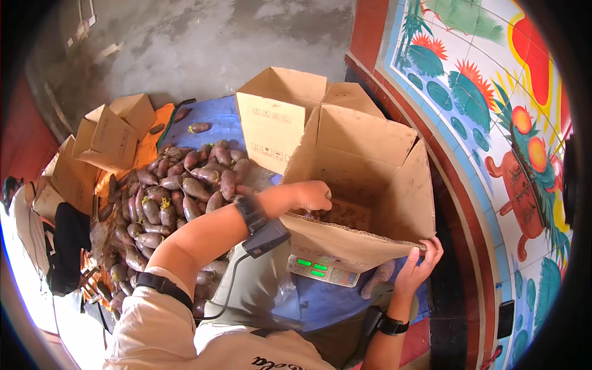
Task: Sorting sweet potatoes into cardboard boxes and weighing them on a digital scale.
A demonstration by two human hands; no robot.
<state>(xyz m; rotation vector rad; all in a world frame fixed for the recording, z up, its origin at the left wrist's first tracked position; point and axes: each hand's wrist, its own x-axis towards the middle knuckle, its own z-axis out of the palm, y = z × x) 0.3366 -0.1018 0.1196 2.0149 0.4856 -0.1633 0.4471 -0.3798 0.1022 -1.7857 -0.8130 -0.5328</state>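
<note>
A tall open cardboard box (365,175) stands before me, over a digital scale (343,277) with lit green displays. My left hand (315,196) is inside the box's near left rim, its fingers curled. Something dark purple shows just under it; whether the fingers hold it is hidden. With my right hand (423,261) I grip the box's near right corner, thumb and fingers at the rim. A large heap of purple-skinned root vegetables (194,188), some with yellow-green sprouts, lies left of the box. Brown specks dot the box's bottom.
Another open cardboard box (273,120) stands behind the first. Smaller cardboard boxes (108,138) sit at the back left on an orange sheet (159,122). A blue sheet (222,113) covers the floor. A painted tile wall (462,101) curves along the right. Someone partly visible is at the far left.
</note>
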